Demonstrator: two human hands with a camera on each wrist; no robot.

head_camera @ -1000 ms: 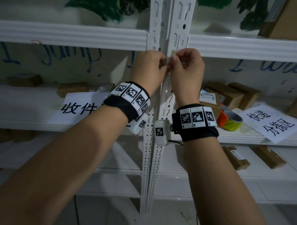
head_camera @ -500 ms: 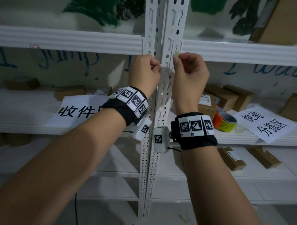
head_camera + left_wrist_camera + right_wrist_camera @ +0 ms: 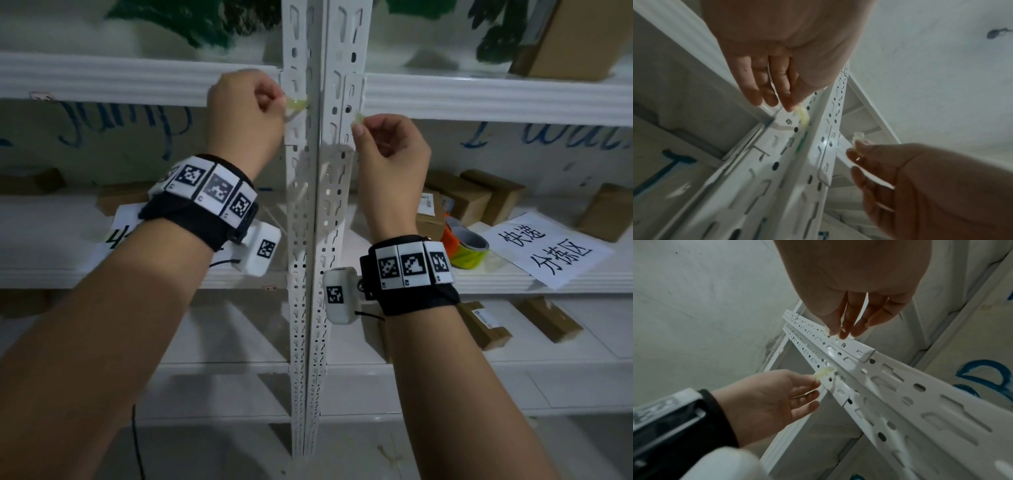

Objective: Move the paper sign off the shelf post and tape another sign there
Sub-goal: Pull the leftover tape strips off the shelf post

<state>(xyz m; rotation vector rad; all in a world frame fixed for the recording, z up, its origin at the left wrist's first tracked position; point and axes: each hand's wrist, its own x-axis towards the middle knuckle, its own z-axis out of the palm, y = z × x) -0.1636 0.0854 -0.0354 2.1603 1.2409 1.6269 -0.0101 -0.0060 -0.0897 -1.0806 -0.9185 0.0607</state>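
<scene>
- Shelf post [image 3: 317, 240]: white perforated double upright, standing between two shelf bays.
- Left hand [image 3: 245, 116]: raised at the post's left flange; fingertips pinch a yellowish tape strip [image 3: 297, 104] whose far end sticks to the post face.
- Right hand [image 3: 390, 154]: raised at the post's right flange; thumb and forefinger pinch a small crumpled tape scrap [image 3: 359, 118], just beside the metal.
- Right paper sign [image 3: 548, 250]: lies flat on the middle shelf right of the post, next to a reflective tape roll [image 3: 467, 248].
- Left paper sign [image 3: 120, 229]: lies flat on the left shelf, largely hidden behind the left wrist.
- Cardboard boxes [image 3: 476, 198]: rest on the shelves.
</scene>
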